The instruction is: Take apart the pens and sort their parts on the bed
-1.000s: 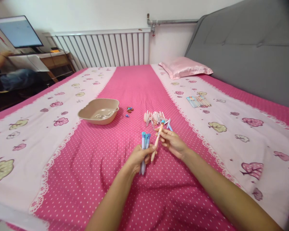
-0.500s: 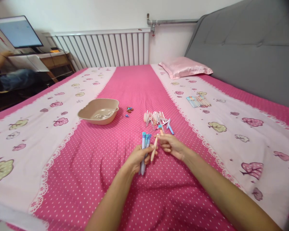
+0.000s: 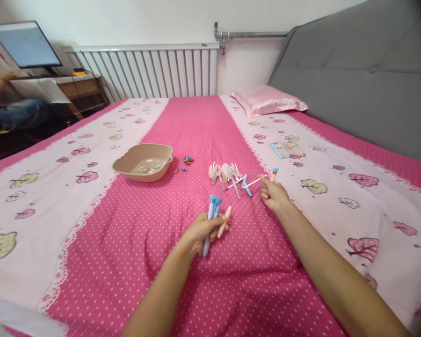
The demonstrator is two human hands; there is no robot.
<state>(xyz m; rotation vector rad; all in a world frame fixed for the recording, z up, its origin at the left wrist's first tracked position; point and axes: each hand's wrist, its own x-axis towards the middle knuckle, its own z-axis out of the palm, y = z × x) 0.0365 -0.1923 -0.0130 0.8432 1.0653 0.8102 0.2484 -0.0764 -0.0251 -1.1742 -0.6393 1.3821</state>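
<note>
My left hand [image 3: 204, 229] is closed around several blue and lilac pens [image 3: 212, 206] with blue tops. A pale pink pen barrel [image 3: 225, 220] sticks out between its thumb and fingers. Farther right, my right hand [image 3: 274, 194] pinches a thin white stick like a pen refill [image 3: 254, 181], which points left. An orange pen part with a teal top [image 3: 274, 174] rises from the same hand. Between and beyond the hands lies a loose pile of pink and white pen parts [image 3: 226, 173], with a blue pen piece [image 3: 247, 188] at its right edge.
A tan basin [image 3: 140, 175] holding shiny clear pieces sits on the left. Beside it are small blue and brown bits [image 3: 188, 160]. Several pens [image 3: 287, 150] lie in a row at right, before a pink pillow [image 3: 268, 100]. A person [image 3: 7, 100] sits near a monitor.
My right hand has moved right and away from the left hand, drawing the white stick out from the pink barrel. The left hand stays nearly where it was, still gripping the pens.
</note>
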